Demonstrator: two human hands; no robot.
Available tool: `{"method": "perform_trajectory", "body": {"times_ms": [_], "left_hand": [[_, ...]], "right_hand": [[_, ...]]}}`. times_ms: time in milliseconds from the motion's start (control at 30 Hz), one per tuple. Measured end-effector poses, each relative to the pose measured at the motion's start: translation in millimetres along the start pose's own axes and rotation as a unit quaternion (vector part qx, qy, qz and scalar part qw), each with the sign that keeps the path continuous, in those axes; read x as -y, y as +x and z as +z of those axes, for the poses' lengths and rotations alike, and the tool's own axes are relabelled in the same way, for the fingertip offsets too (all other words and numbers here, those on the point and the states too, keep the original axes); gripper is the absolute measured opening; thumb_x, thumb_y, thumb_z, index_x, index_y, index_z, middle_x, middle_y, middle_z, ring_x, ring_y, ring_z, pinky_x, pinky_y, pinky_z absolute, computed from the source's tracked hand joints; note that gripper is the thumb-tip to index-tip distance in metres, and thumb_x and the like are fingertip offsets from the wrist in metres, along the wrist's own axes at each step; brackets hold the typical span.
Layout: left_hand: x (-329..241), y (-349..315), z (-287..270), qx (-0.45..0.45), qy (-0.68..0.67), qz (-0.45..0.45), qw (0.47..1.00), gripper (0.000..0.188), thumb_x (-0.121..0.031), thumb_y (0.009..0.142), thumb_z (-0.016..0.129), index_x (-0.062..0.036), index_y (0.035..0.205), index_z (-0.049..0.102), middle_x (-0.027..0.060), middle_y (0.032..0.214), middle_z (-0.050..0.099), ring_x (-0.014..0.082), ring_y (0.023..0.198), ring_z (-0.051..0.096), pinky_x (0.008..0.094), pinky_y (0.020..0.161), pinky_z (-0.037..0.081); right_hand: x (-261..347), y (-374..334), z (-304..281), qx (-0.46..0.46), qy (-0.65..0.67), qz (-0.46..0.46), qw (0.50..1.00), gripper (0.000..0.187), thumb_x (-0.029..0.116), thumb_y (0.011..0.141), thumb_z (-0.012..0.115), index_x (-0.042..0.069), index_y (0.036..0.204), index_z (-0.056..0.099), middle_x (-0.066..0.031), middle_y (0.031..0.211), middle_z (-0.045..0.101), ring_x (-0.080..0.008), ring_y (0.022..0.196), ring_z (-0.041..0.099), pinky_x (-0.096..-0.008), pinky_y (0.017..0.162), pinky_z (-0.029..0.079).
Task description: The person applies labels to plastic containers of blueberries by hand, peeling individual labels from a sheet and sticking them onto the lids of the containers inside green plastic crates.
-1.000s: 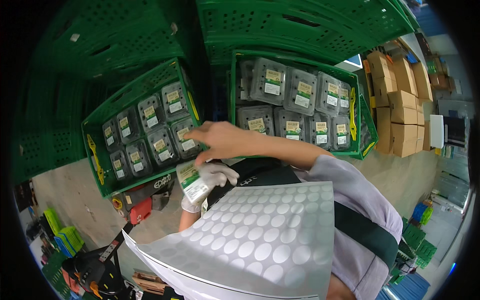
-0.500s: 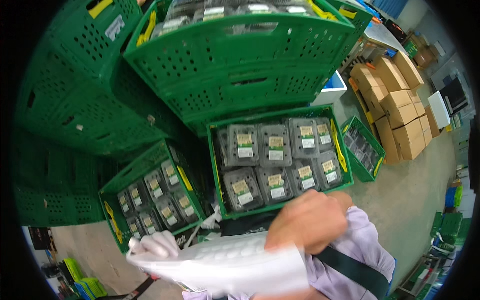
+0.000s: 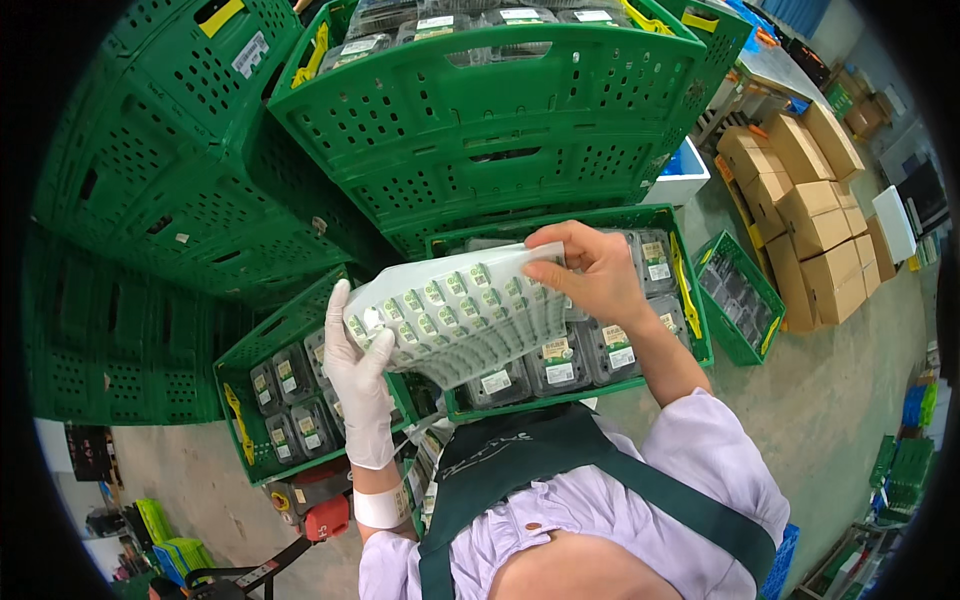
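A white sheet of small green-and-white stickers (image 3: pixel 455 310) is held up in front of me, sagging toward its lower edge. My left hand (image 3: pixel 360 390), in a white glove, pinches its left end between thumb and fingers. A white band circles that wrist. At the sheet's upper right corner, the thumb and fingers of my bare right hand (image 3: pixel 595 270) grip the edge. Beneath the sheet stands a green crate (image 3: pixel 665 377) of clear plastic clamshell boxes (image 3: pixel 558 365) with labels on their lids; the sheet hides several of them.
Another green crate (image 3: pixel 262 340) of labelled clamshells sits to the left. Tall stacked green crates (image 3: pixel 480 115) rise ahead, with more stacked crates (image 3: pixel 150 190) at left. To the right are a small green crate (image 3: pixel 735 345), a white foam box (image 3: pixel 685 182) and cardboard boxes (image 3: pixel 820 215).
The sheet has been lifted from low near my body to above the crate, and its stickers now face me. Both hands have risen with it; the right one now grips the far corner.
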State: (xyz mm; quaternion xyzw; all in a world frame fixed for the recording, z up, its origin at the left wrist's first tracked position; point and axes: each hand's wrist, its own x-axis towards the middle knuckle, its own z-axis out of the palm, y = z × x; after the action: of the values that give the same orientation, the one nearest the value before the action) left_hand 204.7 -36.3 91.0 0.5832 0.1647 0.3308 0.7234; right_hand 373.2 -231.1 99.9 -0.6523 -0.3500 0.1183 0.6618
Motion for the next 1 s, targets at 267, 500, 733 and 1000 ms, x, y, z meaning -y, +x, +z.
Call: {"method": "perform_trajectory", "body": {"times_ms": [267, 500, 733, 1000], "left_hand": [[19, 1, -17, -0.057, 0.125, -0.035, 0.99, 0.01, 0.003, 0.073, 0.065, -0.0012, 0.082, 0.062, 0.0032, 0.089, 0.06, 0.0111, 0.081, 0.058, 0.0232, 0.072, 0.047], [25, 0, 4, -0.106, 0.133, 0.093, 0.981, 0.003, 0.001, 0.077, 0.063, 0.0007, 0.08, 0.062, 0.0045, 0.089, 0.059, 0.0096, 0.073, 0.054, 0.0224, 0.064, 0.046], [31, 3, 9, -0.045, 0.162, 0.094, 0.981, 0.002, 0.0, 0.079, 0.062, 0.0015, 0.079, 0.062, 0.0023, 0.086, 0.057, 0.0047, 0.063, 0.047, 0.0178, 0.051, 0.037], [42, 2, 32, 0.022, 0.187, 0.026, 0.982, 0.003, 0.0, 0.077, 0.062, 0.0032, 0.077, 0.061, 0.0016, 0.082, 0.055, 0.0039, 0.062, 0.045, 0.0178, 0.055, 0.035]], "right_hand": [[-3, -1, -10, -0.02, -0.184, -0.034, 0.982, 0.013, 0.009, 0.071, 0.071, 0.0, 0.077, 0.062, -0.0045, 0.071, 0.063, -0.0069, 0.048, 0.045, -0.0204, 0.049, 0.041], [-14, -8, -14, -0.013, -0.191, -0.072, 0.979, 0.006, 0.005, 0.074, 0.066, 0.001, 0.075, 0.062, -0.0069, 0.07, 0.063, -0.0133, 0.057, 0.056, -0.024, 0.056, 0.045], [-12, 8, -39, 0.172, -0.226, 0.003, 0.959, 0.037, 0.024, 0.078, 0.063, 0.0, 0.106, 0.057, -0.012, 0.086, 0.064, -0.017, 0.073, 0.062, -0.0294, 0.07, 0.05], [-26, 23, 8, 0.232, -0.164, -0.102, 0.953, 0.027, 0.028, 0.076, 0.066, 0.002, 0.079, 0.06, -0.0075, 0.065, 0.058, -0.017, 0.058, 0.056, -0.0266, 0.05, 0.044]]}}
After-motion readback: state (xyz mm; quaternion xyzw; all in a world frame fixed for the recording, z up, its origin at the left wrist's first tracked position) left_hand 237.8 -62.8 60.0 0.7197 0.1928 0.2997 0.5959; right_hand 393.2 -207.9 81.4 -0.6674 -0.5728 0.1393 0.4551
